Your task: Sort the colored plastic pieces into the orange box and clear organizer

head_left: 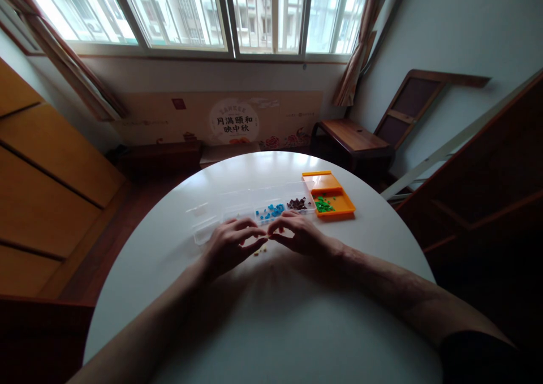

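My left hand (232, 241) and my right hand (300, 234) meet fingertip to fingertip above the white table. Thumb and forefinger of each are pinched together; whatever sits between them is too small to make out. Just below the fingertips lie a few tiny pale yellow pieces (260, 251). Behind my hands stands a clear plastic compartment box (237, 196), partly hidden by them. In its compartments are small blue pieces (274, 210) and dark brown pieces (298, 203). An orange tray (345, 207) beside its right end holds small green pieces (324, 205).
The round white table (271, 316) fills the middle of the view. Beyond it, a wooden chair (354, 135) stands at the right and a printed cardboard panel (169, 112) leans under the window. A wooden cabinet (46, 186) is on the left.
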Action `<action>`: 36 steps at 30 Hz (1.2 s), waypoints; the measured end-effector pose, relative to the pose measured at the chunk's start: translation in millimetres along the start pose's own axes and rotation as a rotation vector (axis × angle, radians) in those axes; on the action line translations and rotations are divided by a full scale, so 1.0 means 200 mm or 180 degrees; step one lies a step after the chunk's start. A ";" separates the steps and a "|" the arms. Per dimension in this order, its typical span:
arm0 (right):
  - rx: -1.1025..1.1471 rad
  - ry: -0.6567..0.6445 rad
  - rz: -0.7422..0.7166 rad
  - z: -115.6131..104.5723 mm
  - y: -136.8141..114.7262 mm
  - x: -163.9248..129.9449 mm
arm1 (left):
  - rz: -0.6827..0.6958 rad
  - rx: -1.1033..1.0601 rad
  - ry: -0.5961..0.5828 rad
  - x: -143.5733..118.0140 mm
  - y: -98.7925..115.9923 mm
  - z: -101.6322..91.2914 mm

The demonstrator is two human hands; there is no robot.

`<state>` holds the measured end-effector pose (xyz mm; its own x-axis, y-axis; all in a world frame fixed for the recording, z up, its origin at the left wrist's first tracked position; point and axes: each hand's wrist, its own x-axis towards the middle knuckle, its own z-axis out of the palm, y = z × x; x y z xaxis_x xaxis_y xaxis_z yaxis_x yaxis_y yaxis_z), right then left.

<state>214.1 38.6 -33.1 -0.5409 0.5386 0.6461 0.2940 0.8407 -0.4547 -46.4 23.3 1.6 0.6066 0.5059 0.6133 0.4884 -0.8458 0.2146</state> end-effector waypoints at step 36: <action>-0.0166 -0.0989 -0.0478 -0.02 0.00 0.00 | -0.1113 0.1128 0.0239 -0.01 -0.09 -0.14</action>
<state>217.2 38.2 -30.8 -0.7928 0.3728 0.4823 0.2286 0.9153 -0.3316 -74.4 33.2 17.4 0.3282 0.7241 0.6066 0.8453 -0.5117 0.1536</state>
